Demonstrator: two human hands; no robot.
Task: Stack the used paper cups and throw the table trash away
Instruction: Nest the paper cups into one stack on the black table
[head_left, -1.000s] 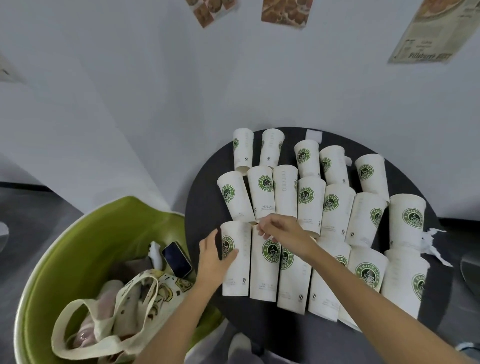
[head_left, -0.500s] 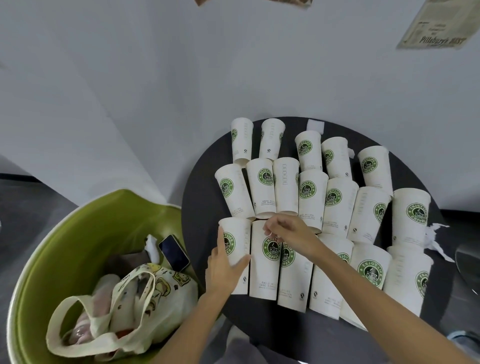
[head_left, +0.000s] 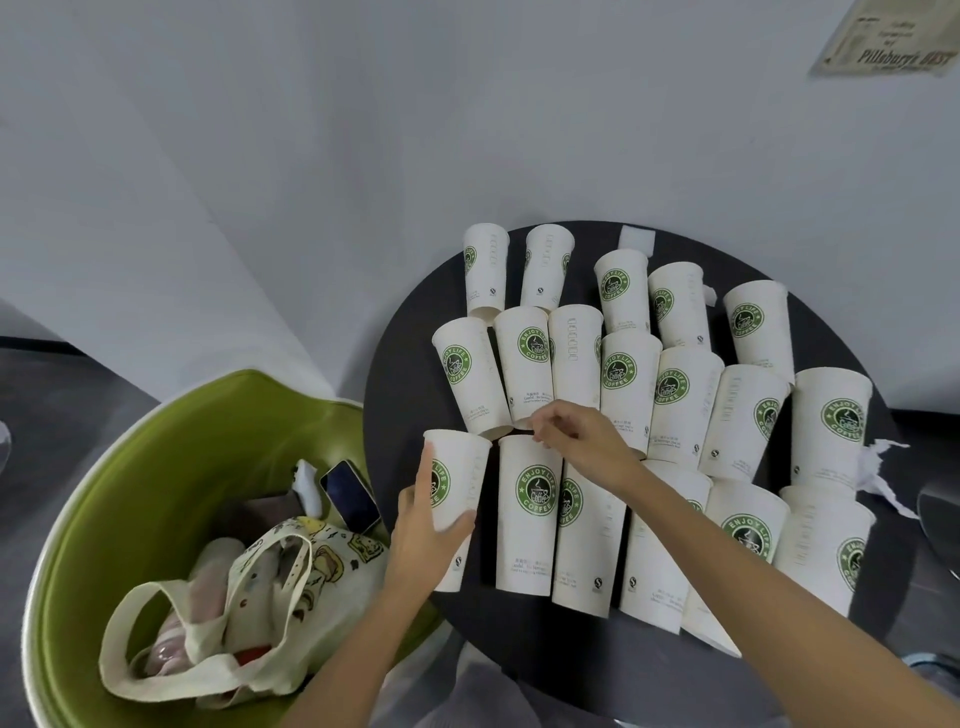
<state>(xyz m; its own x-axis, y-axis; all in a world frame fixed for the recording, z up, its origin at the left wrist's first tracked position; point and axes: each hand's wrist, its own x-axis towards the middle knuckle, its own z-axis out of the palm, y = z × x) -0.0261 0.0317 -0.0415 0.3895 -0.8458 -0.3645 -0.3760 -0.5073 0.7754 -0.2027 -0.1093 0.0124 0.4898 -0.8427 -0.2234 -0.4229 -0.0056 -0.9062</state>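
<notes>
Left grip (head_left: 428, 525) is wrapped around the front-left cup (head_left: 460, 467), low on its wall, with one finger lying up along the cup's left side and the thumb crossing its near face. This cup is at the near left edge of the round black table (head_left: 400, 395). Right grip (head_left: 582, 441) reaches in from the right, its arm crossing over the front row, and its curled fingertips (head_left: 543, 434) pinch the top rim of the second cup (head_left: 530, 540). That cup sits just beside the front-left cup, with a thin dark gap between them. Both belong to a crowd of white paper cups (head_left: 628, 384) with round green "Enjoy Life Coffee" logos, packed in about four rows that cover most of the table, many touching their neighbours. Crumpled white paper (head_left: 883, 467) lies at the table's right edge, just beside the outermost cups, and a flat white square (head_left: 636, 239) lies at the far edge behind the back row. Close against the table's left side is a green rounded tub (head_left: 130, 467). It holds a cream tote bag (head_left: 291, 587) with printed drawings and long handles, and a dark phone (head_left: 350, 493) near the tub's right side. A yellowed poster (head_left: 888, 47) hangs on the grey wall at upper right
</notes>
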